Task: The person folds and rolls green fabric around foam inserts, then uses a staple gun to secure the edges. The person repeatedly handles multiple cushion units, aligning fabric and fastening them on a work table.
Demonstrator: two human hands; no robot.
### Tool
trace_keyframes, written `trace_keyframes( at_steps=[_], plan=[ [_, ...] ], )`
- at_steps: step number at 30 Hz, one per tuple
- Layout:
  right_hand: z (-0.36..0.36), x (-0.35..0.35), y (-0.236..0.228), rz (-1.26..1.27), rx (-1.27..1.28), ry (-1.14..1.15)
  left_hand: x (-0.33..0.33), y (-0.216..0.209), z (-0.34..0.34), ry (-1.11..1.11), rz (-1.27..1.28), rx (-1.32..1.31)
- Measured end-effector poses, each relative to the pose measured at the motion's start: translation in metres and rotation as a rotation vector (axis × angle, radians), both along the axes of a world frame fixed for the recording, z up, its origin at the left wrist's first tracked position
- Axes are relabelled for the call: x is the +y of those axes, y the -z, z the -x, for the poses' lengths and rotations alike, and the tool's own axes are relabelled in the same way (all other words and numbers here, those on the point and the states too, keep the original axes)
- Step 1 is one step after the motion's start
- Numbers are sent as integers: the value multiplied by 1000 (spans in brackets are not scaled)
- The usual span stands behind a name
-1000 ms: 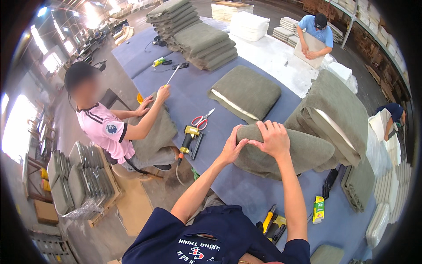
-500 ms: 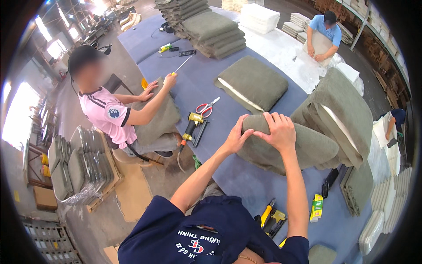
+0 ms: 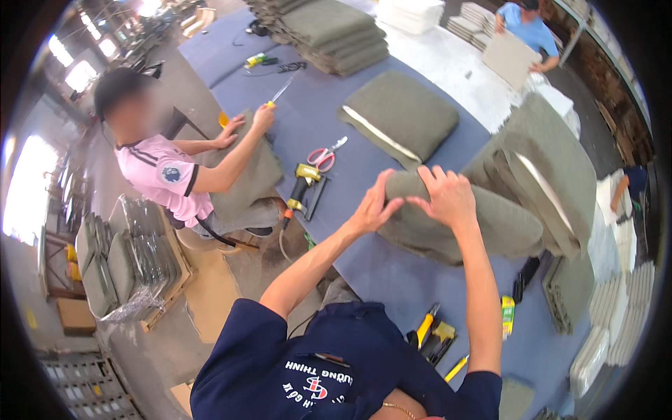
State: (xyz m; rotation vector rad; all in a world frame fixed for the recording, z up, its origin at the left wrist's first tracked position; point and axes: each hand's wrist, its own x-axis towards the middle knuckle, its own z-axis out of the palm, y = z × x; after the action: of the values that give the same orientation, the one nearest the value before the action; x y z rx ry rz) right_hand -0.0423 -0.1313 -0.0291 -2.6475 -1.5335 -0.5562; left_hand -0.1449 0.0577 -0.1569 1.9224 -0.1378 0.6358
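A grey-green fabric cushion [image 3: 500,220] is gripped at its near left end by both of my hands. My left hand [image 3: 374,203] wraps round its left corner, with the thumb pointing inward. My right hand [image 3: 446,199] curls over the top edge just beside it, fingers on the far side. Behind and to the right, a larger cushion [image 3: 542,164] leans upright with a white strip showing in its open seam. Another cushion [image 3: 402,115] lies flat farther back, white filling visible along its near edge.
On the blue-covered table [image 3: 371,269] lie a staple gun [image 3: 302,185], red-handled scissors [image 3: 324,157] and yellow-handled pliers [image 3: 425,327]. A tall stack of covers [image 3: 336,35] stands at the back. A co-worker in pink [image 3: 164,171] sits at left; another in blue [image 3: 528,35] works at far right.
My hands keep their grip on the cushion, almost in place. The view has shifted slightly. The co-worker in blue has lifted and tilted a pale square pad.
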Motion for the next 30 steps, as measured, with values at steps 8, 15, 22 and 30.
trace_keyframes(
  at_steps=[8,15,22,30],
  plan=[
    [8,8,17,-75,-59,62,-37,28,-22,-316,118,-228],
    [19,8,26,-159,-68,135,-32,3,-6,-269,189,23],
    [15,23,23,-188,26,229,-26,-76,11,-179,-41,-63],
    [16,-72,27,-389,-224,164,-59,-116,13,-272,-724,239]
  ],
)
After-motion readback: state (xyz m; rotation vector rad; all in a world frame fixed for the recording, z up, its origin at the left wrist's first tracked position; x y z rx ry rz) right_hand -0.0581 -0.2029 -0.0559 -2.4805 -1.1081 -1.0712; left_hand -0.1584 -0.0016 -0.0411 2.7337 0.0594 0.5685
